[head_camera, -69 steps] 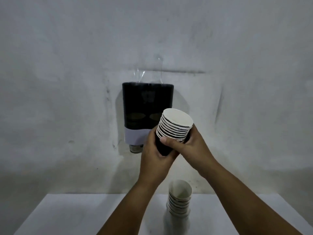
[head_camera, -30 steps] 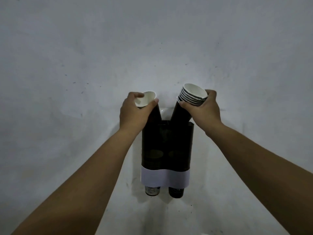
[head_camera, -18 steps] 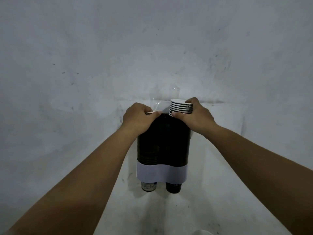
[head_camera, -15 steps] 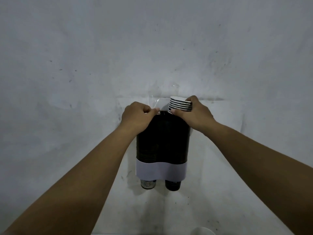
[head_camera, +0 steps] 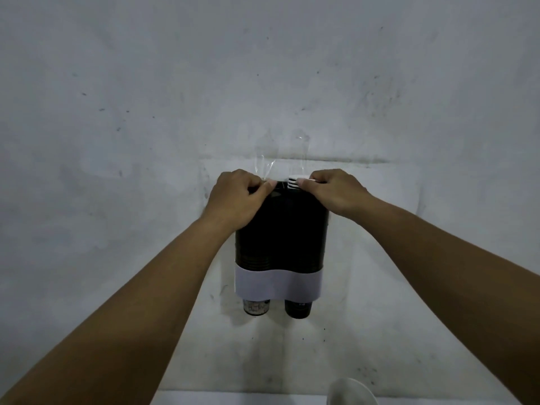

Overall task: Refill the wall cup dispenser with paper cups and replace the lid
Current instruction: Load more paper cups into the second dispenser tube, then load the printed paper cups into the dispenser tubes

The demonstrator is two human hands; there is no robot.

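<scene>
A dark two-column cup dispenser [head_camera: 282,229] with a white band [head_camera: 277,283] hangs on the wall. One cup bottom pokes out under each column [head_camera: 256,307], [head_camera: 298,308]. My right hand [head_camera: 333,191] grips a stack of paper cups [head_camera: 293,182] whose white rims just stick out of the right column's top. My left hand [head_camera: 238,197] presses on the left column's top, fingers curled over a cup rim that is almost hidden. No lid is visible.
Clear tape [head_camera: 264,165] shines on the wall above the dispenser. The white table edge [head_camera: 233,397] runs along the bottom, with the rim of another cup stack [head_camera: 352,394] at lower right. The wall is grey and stained.
Both hands have pushed their cups down into the dispenser. The right stack has sunk from well above the top to just a few rims showing; the left cup is nearly inside.
</scene>
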